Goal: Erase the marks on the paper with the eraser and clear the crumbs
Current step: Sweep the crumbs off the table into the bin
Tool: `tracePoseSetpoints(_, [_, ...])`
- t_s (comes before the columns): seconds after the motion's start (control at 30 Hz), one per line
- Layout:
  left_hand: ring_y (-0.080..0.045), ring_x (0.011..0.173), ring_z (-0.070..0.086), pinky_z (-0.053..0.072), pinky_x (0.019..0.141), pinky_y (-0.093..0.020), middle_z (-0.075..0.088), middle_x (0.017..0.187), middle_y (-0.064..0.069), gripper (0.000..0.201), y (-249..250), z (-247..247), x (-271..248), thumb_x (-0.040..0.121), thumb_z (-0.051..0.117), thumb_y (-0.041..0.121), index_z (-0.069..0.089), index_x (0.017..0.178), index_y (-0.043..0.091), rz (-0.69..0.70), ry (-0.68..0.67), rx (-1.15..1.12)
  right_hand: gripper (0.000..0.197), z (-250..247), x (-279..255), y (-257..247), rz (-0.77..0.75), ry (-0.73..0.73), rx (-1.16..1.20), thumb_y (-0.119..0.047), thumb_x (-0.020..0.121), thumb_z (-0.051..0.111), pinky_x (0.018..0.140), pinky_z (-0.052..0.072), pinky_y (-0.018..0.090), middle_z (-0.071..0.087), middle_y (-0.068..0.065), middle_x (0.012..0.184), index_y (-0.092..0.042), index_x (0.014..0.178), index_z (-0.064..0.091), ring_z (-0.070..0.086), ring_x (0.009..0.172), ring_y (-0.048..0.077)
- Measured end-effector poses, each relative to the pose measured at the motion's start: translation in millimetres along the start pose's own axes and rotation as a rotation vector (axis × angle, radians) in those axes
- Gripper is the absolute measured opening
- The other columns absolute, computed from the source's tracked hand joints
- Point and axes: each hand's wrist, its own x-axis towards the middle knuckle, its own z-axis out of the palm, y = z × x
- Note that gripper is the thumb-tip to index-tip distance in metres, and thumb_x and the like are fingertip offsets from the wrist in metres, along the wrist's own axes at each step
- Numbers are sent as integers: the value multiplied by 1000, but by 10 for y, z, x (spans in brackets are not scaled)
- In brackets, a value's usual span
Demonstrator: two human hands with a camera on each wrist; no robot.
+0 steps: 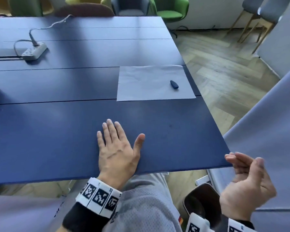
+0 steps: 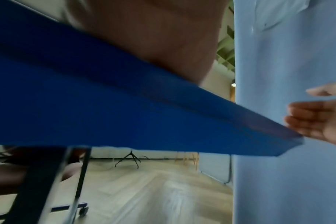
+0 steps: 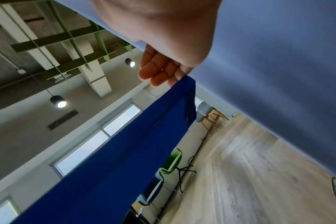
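A white sheet of paper (image 1: 153, 82) lies near the right edge of the blue table (image 1: 60, 124). A small dark eraser (image 1: 174, 84) rests on the sheet's right part. I see no marks on the paper from here. My left hand (image 1: 117, 148) lies flat on the table near the front edge, palm down, fingers straight, well short of the paper. My right hand (image 1: 246, 178) is cupped palm up just off the table's front right corner, its fingertips (image 1: 229, 158) at the edge, holding nothing. In the right wrist view the fingers (image 3: 159, 71) meet the table corner (image 3: 188, 84).
A white power strip (image 1: 34, 51) with its cable sits at the far left of the table. Grey partition panels (image 1: 264, 148) stand close on the right. Green and grey chairs (image 1: 172, 9) line the far side. A dark chair seat (image 1: 201, 200) is below my right hand.
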Motion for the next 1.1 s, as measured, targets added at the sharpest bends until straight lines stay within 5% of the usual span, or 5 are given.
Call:
tracePoseSetpoints(0.13, [-35,146,-23,-19,114,-49,-23,157,-24,116,616,125,3,63,-37,72,-16,150,-1,112,-75,6,36,16,-48,26,-17,-51,-68,-25,99,44,79,50,34,70,0,65,-8,78,66,61,65,28])
tracePoseSetpoints(0.43, [1,148,-2,-1,120,-21,6,164,7,83,986,-117,-101,88,16,64,14,157,19,602,-316,-594,39,-69,-34,19,-3,-108,11,-24,100,43,98,46,52,70,2,64,-17,73,71,62,72,34])
tracePoseSetpoints(0.77, [-12,146,-24,-12,120,-34,-24,161,-4,82,575,-396,1015,94,10,68,-15,154,18,801,-356,400,41,-103,-120,-23,-62,-255,-195,-37,99,40,96,47,31,70,-5,73,-17,78,69,67,83,11])
tracePoseSetpoints(1.0, [-9,141,-35,-18,118,-35,-35,156,-1,102,712,-187,775,75,-5,80,-25,151,15,1077,-370,526,36,-130,-122,58,-87,-302,-255,-42,97,44,81,47,56,65,2,67,-26,76,68,63,73,12])
tracePoseSetpoints(1.1, [-9,143,-31,-20,116,-31,-32,157,0,93,754,-169,592,82,1,73,-22,151,15,1243,-397,519,45,-134,-125,60,-115,-311,-244,-47,97,42,92,46,41,65,8,67,-16,76,68,62,76,4])
